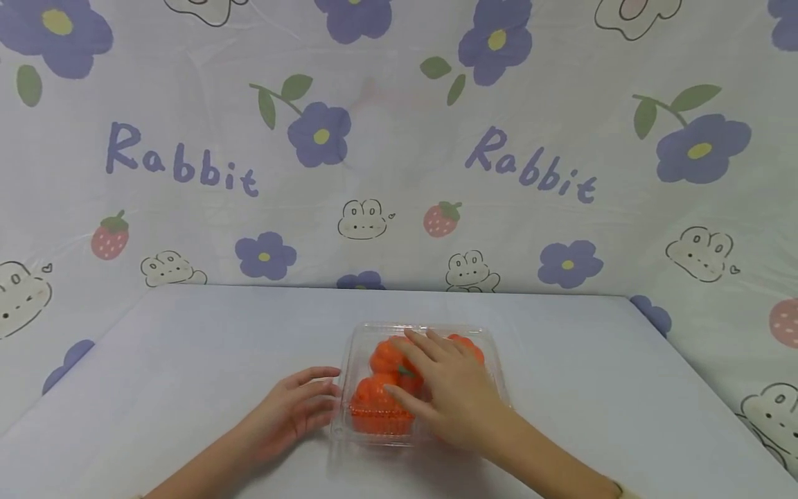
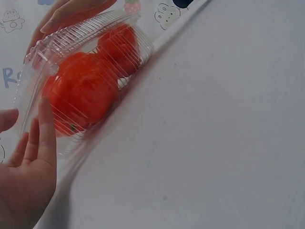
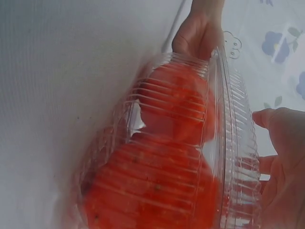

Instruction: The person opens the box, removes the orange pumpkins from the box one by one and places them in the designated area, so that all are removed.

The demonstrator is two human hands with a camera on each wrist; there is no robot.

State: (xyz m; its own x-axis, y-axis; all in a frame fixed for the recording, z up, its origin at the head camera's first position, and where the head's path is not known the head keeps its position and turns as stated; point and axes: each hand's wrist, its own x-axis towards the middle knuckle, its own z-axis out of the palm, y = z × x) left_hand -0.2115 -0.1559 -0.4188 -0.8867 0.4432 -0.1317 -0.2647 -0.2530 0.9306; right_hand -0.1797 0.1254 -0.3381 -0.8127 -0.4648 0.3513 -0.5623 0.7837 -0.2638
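A clear plastic clamshell box (image 1: 358, 350) stands on the white table, with its lid down. Inside lie several orange-red, ridged, pumpkin-like pieces (image 1: 380, 398); a bit of green shows among them in the head view. My right hand (image 1: 458, 391) rests over the top of the lid, fingers spread and fairly straight, hiding part of the contents. At the box's left side is my left hand (image 1: 293, 412), its loosely bent fingertips at or touching the wall. The left wrist view shows the left fingers (image 2: 46, 136) extended beside the ribbed side.
The white tabletop (image 1: 218, 346) extends around the box on all sides. Behind it hangs a white cloth (image 1: 399, 152) printed with purple flowers, strawberries, rabbits and the word Rabbit. A small dark object (image 2: 182, 3) shows at the top of the left wrist view.
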